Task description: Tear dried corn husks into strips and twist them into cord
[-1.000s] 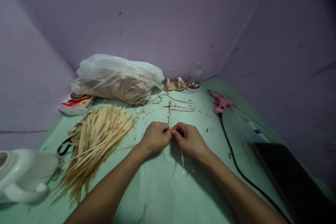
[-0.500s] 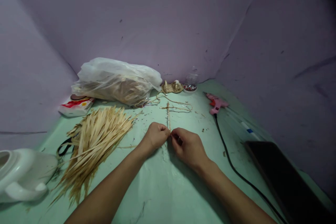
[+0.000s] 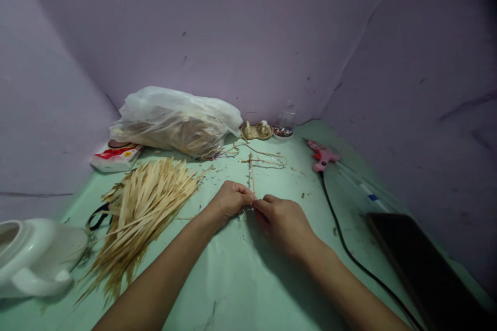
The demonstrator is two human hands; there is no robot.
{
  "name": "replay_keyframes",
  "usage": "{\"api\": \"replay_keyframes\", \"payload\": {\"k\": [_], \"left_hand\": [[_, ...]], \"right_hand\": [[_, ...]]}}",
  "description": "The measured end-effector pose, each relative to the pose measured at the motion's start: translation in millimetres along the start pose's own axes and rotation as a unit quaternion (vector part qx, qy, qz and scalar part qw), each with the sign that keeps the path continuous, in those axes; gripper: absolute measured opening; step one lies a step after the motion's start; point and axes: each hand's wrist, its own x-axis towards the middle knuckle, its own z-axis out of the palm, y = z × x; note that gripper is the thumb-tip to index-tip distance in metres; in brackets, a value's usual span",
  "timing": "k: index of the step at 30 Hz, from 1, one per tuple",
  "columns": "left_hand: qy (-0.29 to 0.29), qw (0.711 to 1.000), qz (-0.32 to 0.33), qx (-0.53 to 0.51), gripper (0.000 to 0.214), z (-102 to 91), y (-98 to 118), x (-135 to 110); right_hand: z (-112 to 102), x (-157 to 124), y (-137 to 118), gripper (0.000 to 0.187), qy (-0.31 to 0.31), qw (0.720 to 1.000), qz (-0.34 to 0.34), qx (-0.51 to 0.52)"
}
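Note:
My left hand [image 3: 230,200] and my right hand [image 3: 282,220] meet at the middle of the green table [image 3: 233,279], both pinched on the near end of a thin braided straw cord [image 3: 251,171]. The cord runs away from my fingers toward a loose tangle of twisted straw [image 3: 267,158]. My fingers are curled tight around the cord. A pile of flat pale straw strips [image 3: 140,207] lies just left of my left forearm.
A plastic bag of straw [image 3: 176,121] sits at the back, a red-and-white packet [image 3: 114,156] beside it. A pink glue gun [image 3: 322,155] with black cable [image 3: 349,253] lies right, near a dark tablet [image 3: 423,264]. A white jug [image 3: 34,256] stands far left. Black scissors [image 3: 97,215] hide under the strips.
Both hands have slid a little toward me along the cord and kept their pinch. The loose tail that showed below my right hand one second ago is now hidden.

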Motion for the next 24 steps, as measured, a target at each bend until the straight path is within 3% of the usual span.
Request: {"api": "replay_keyframes", "payload": {"k": [4, 8, 10, 12, 14, 16, 19, 20, 22, 24], "left_hand": [[0.002, 1.0, 0.006, 0.008, 0.005, -0.9, -1, 2], [-0.004, 1.0, -0.016, 0.006, 0.005, -2.5, 1, 1], [-0.014, 1.0, -0.019, 0.008, 0.006, -3.6, 0, 1], [-0.021, 1.0, -0.012, 0.008, 0.006, -4.6, -1, 2], [-0.022, 1.0, -0.003, 0.008, 0.007, -5.1, -3, 2], [-0.021, 1.0, 0.002, 0.012, 0.008, -5.0, -4, 2], [-0.026, 1.0, 0.012, 0.01, 0.008, -4.6, -4, 3], [-0.028, 0.999, 0.017, 0.009, 0.007, -4.6, -5, 3], [-0.028, 0.999, 0.026, 0.011, 0.008, -4.8, -6, 4], [-0.028, 0.999, 0.028, 0.019, 0.009, -5.3, -7, 5]], "right_hand": [[-16, -5, -9, 0.021, -0.096, 0.995, -0.009, 0.001], [-50, -22, -2, 0.011, -0.226, 0.973, 0.018, 0.037], [-68, -27, 11, 0.011, -0.186, 0.978, 0.069, 0.059], [-82, -25, 22, 0.013, -0.066, 0.985, 0.133, 0.093], [-86, -16, 26, 0.02, 0.044, 0.963, 0.212, 0.161], [-79, -2, 22, 0.03, 0.078, 0.917, 0.276, 0.277], [-52, 18, 8, 0.027, -0.014, 0.826, 0.299, 0.477], [-41, 23, 4, 0.021, -0.047, 0.807, 0.306, 0.503], [-20, 28, 0, 0.006, -0.096, 0.791, 0.288, 0.531], [-6, 30, 2, 0.014, -0.116, 0.787, 0.263, 0.545]]}}
